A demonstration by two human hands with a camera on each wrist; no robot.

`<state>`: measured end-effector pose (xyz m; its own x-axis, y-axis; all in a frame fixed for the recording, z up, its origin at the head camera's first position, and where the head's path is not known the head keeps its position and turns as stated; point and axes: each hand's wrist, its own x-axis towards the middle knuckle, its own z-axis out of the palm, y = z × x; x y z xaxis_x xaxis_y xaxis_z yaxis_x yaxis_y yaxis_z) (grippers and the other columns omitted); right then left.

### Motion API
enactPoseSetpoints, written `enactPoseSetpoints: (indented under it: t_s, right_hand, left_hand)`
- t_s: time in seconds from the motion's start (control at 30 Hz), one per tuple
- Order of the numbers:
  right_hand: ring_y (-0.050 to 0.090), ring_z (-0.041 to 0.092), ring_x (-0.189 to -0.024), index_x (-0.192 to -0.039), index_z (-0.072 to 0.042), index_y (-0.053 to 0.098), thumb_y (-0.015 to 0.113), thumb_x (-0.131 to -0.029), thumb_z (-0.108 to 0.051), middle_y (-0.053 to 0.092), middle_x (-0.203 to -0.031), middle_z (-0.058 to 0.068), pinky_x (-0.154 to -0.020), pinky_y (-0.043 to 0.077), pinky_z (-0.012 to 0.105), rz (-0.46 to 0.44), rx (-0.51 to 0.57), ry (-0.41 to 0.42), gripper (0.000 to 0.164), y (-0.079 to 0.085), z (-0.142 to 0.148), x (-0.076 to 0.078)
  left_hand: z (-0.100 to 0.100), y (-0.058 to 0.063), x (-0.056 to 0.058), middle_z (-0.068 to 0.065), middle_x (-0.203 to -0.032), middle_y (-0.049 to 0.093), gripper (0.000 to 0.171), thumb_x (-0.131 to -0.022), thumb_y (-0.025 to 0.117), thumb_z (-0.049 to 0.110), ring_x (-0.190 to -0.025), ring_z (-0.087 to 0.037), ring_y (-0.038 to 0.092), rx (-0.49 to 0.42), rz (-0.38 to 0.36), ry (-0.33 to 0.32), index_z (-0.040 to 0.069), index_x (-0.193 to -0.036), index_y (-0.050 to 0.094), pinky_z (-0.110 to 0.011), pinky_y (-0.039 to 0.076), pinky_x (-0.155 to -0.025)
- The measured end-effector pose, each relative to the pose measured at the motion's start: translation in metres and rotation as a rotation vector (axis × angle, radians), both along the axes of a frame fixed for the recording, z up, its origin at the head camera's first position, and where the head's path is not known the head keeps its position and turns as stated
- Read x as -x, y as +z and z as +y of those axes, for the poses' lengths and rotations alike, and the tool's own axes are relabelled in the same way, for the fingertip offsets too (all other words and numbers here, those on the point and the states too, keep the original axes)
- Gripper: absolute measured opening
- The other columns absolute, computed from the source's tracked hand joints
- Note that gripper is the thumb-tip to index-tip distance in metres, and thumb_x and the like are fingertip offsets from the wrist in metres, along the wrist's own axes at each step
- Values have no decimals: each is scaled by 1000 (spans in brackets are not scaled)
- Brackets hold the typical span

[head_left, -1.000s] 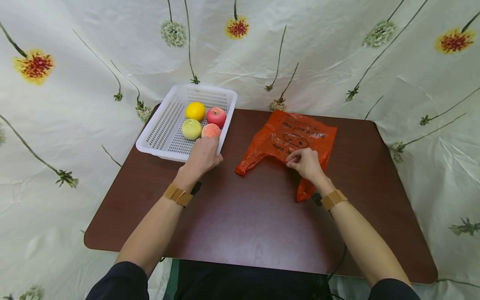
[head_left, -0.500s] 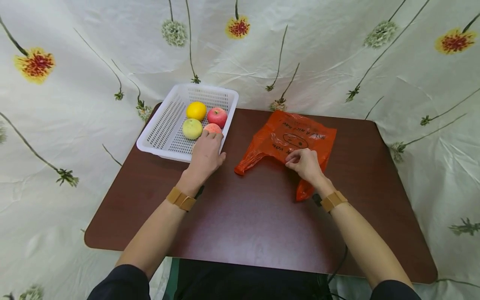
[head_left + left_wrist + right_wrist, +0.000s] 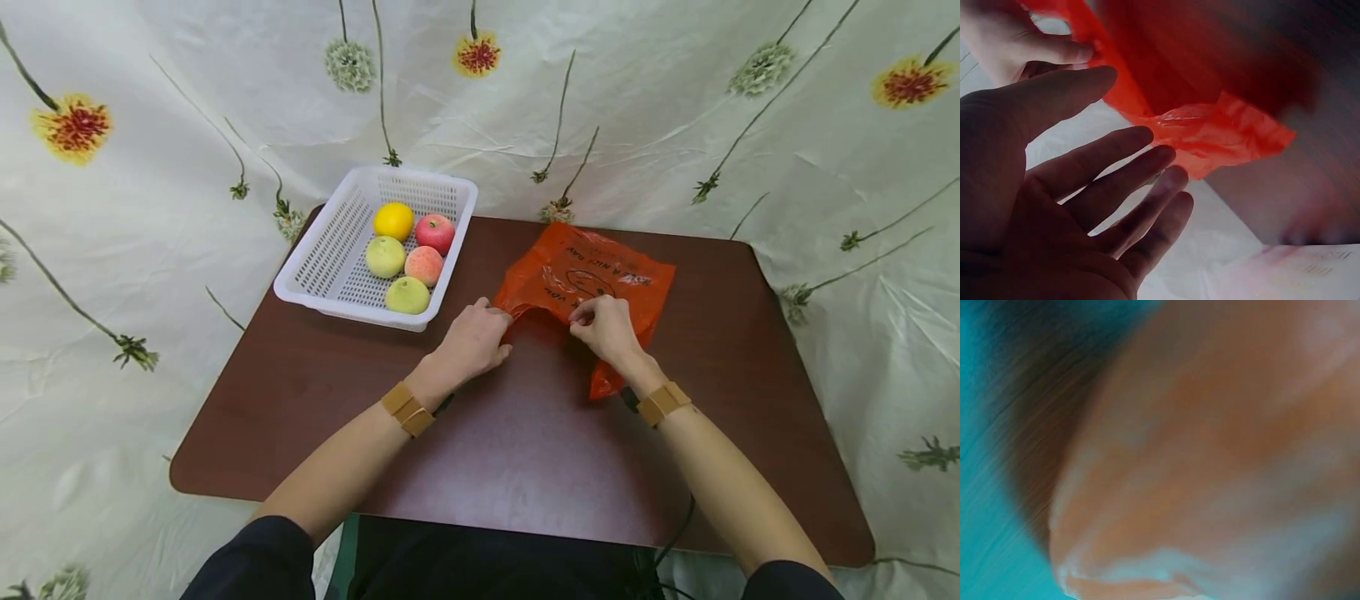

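An orange-red plastic bag (image 3: 592,262) with black print lies flattened on the table. My right hand (image 3: 606,333) pinches its near edge between thumb and fingers. At the bag's left handle is my left hand (image 3: 472,343), reaching over it. In the left wrist view this left hand (image 3: 1066,194) has its fingers spread and nearly straight, fingertips right at the bag (image 3: 1222,134), and the right hand (image 3: 1041,47) grips the edge beyond. Mostly a blurred orange-brown surface fills the right wrist view.
A white perforated basket (image 3: 300,287) stands at the back left. It holds a yellow orange-like fruit (image 3: 393,222), a red apple (image 3: 435,233), a peach (image 3: 423,265) and two yellow-green fruits (image 3: 407,295). The brown table (image 3: 510,467) has a floral cloth behind it.
My left hand has left the fruit in the basket and moved right to the bag's left handle. A yellow-green fruit at the basket's front now shows. The right hand keeps its pinch.
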<state>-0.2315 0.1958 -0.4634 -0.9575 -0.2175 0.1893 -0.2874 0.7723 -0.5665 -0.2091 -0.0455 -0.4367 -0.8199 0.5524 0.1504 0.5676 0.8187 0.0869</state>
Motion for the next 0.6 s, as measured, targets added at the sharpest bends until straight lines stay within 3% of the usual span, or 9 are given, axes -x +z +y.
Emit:
enactPoseSetpoints:
  t_s: [0.17,0.33,0.6]
  right_hand:
    - [57,12,-59,-77,-9,72,72,-80,-13,64,-68,0,-54,48,30,-29,5,-1,5,1,1,1]
    - [56,14,-55,-72,-13,69,78,-75,-22,62,-66,-1,-51,47,30,-100,42,-16,14,1,2,0]
    - [56,15,-58,-74,-13,68,78,-75,-27,63,-67,0,-53,46,32,-94,138,-10,17,3,4,1]
  left_hand:
    - [-3,-7,4,-10,-82,63,32,-74,75,29,-75,-27,52,-11,54,80,5,-94,64,-38,47,-66]
    - [-6,-18,8,-12,-80,60,40,-73,77,28,-70,-29,57,-31,5,153,3,-98,58,-41,50,-62]
    - [-6,-42,11,-11,-77,59,36,-71,71,11,-66,-29,59,-2,-47,135,5,-102,55,-43,50,-56]
